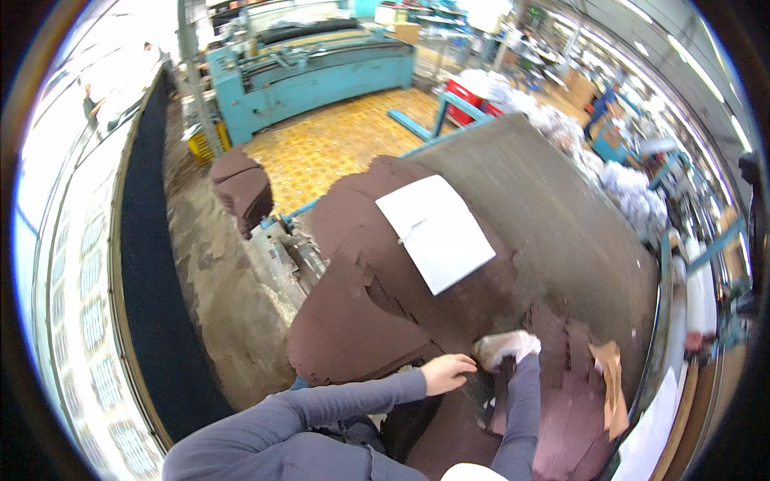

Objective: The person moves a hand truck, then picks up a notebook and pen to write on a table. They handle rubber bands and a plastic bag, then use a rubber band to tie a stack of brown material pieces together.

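Observation:
Dark brown cut fabric (pixel 353 329) lies in thick stacks over the worktable in front of me. My left hand (pixel 449 374) is bare, its fingers loosely stretched toward the right, just off the edge of the curved stack. Close beside it, my right hand (pixel 507 347) wears a whitish glove and bends down at the wrist over the fabric. A dark strip of cloth (pixel 500 393) hangs below the glove; its fingers are hidden, so whether they grip it does not show. Farther off, a white sheet of paper (pixel 437 232) rests on top of the brown stacks.
A torn brown paper piece (pixel 612 389) lies near the table's right edge. Beyond the table stand a turquoise machine (pixel 313 84) and red crates (pixel 464 103). Another brown stack (pixel 241 186) sits at the left, past a metal fixture (pixel 285 252). White bundles (pixel 630 192) line the right side.

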The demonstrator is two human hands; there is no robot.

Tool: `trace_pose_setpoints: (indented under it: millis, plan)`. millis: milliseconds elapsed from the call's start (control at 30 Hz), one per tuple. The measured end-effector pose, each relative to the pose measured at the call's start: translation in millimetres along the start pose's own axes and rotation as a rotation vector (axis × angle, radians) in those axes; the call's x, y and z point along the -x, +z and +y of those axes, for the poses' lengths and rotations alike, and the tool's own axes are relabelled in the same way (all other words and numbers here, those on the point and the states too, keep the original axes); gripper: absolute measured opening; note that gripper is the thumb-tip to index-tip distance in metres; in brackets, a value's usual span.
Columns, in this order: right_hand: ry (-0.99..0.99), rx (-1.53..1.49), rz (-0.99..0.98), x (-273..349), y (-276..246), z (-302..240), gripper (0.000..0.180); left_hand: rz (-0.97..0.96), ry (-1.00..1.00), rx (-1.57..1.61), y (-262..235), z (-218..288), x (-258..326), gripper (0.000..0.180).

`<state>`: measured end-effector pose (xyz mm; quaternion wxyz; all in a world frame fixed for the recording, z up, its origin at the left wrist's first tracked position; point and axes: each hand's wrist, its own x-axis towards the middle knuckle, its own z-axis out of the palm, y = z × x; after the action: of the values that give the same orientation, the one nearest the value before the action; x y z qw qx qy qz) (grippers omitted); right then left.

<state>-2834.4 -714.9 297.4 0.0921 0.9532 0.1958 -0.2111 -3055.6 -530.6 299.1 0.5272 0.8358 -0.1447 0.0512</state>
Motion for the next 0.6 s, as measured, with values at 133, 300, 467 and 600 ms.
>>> trace_pose_setpoints:
  millis: [133,300,467,600]
  plan:
    - [0.021,-0.512,0.215,-73.7,87.7,66.2,0.035,-0.018,-0.122,0.071,-32.7,24.9,32.6,0.028]
    - [0.085,-1.471,0.316,-117.9,148.5,166.5,0.032,-0.014,-0.178,0.184,-64.5,66.2,66.6,0.027]
    - [-0.109,-1.408,0.143,-109.6,124.3,54.2,0.029,0.069,-0.381,0.243,-91.2,85.3,105.6,0.026]
    - [-0.184,-0.909,0.144,-66.2,75.7,117.3,0.023,0.099,-0.276,0.288,-107.5,101.2,102.8,0.024]
